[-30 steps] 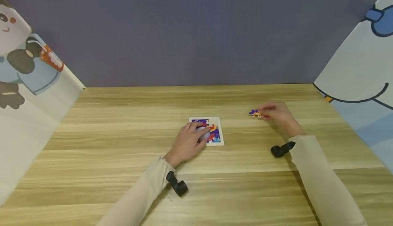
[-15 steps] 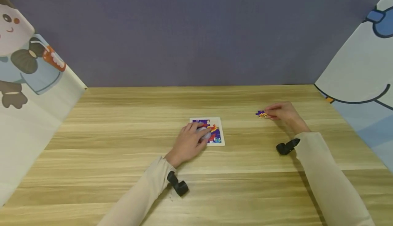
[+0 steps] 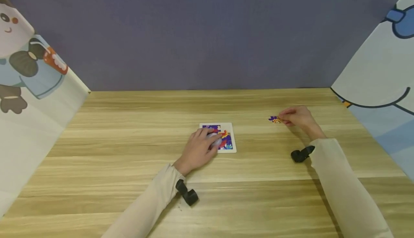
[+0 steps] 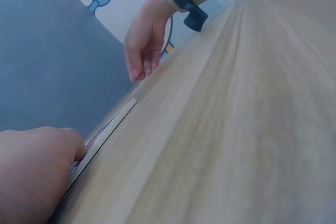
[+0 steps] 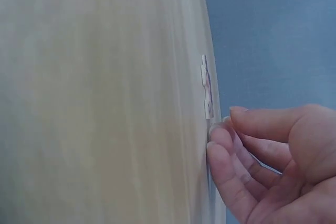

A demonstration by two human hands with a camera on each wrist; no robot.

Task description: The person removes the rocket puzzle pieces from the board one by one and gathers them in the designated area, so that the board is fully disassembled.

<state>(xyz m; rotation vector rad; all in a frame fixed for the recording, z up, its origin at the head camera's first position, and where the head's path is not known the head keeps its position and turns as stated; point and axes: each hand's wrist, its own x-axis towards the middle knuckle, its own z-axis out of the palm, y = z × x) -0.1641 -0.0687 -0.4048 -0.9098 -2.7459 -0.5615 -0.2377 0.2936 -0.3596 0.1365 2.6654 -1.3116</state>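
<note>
My left hand point(image 3: 197, 148) rests on a small white-bordered jigsaw puzzle board point(image 3: 234, 144), its fingers spread over the purple and red picture and hiding part of it. A pale, bare patch point(image 3: 227, 127) shows at the board's upper right. Over to the right, a purple and yellow jigsaw piece point(image 3: 274, 119) lies flat on the table. My right hand point(image 3: 299, 117) is at that piece's right end. In the right wrist view, the loosely curled fingers point(image 5: 223, 169) are just beside the piece point(image 5: 207, 95), with the thumb standing off it.
The wood-grain table point(image 3: 129, 123) meets a dark grey-blue panel point(image 3: 207, 33) at the back. Cartoon-printed walls stand at the left point(image 3: 48, 123) and right point(image 3: 372, 69). Both wrists carry a black camera strap.
My right hand has moved a little to the right with the jigsaw piece, which now lies flat beside its fingertips. My left hand has stayed on the puzzle board.
</note>
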